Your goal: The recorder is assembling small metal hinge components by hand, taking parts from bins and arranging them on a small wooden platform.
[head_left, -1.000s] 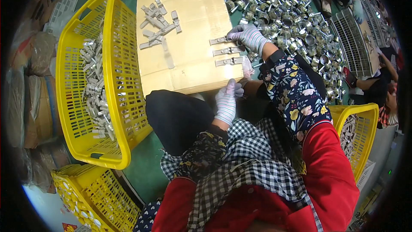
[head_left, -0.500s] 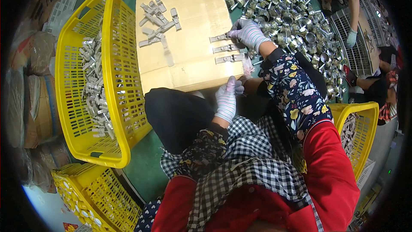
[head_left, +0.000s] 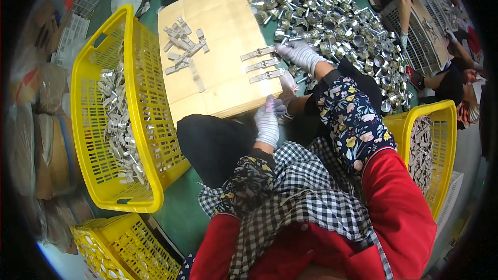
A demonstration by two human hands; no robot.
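Note:
My right hand (head_left: 303, 56), in a striped glove, is just off the right edge of a cardboard-topped work board (head_left: 223, 28). Its fingertips are pinched close to the shiny metal parts; what they hold is too small to tell. Beside it, three flat metal clips lie in a row along the board's edge: an upper clip (head_left: 258, 53), a middle clip (head_left: 263, 65) and a lower clip (head_left: 266, 75). My left hand (head_left: 268, 124), also gloved, is at the board's near edge, thumb up and fingers curled; anything inside them is hidden. Several loose metal clips (head_left: 184, 46) are heaped on the board's left half.
A large pile of round metal cups with stems (head_left: 332, 26) spreads behind my right hand. A yellow basket (head_left: 158, 176) of metal clips stands at left, another yellow basket (head_left: 450, 150) at right. Stacked yellow baskets (head_left: 124, 243) are at lower left. A co-worker's gloved hand (head_left: 404, 39) is at far right.
My right hand has drawn away from the upper clip to the metal cups at the board's right edge. The whole view has shifted slightly. The left hand keeps its place by the board.

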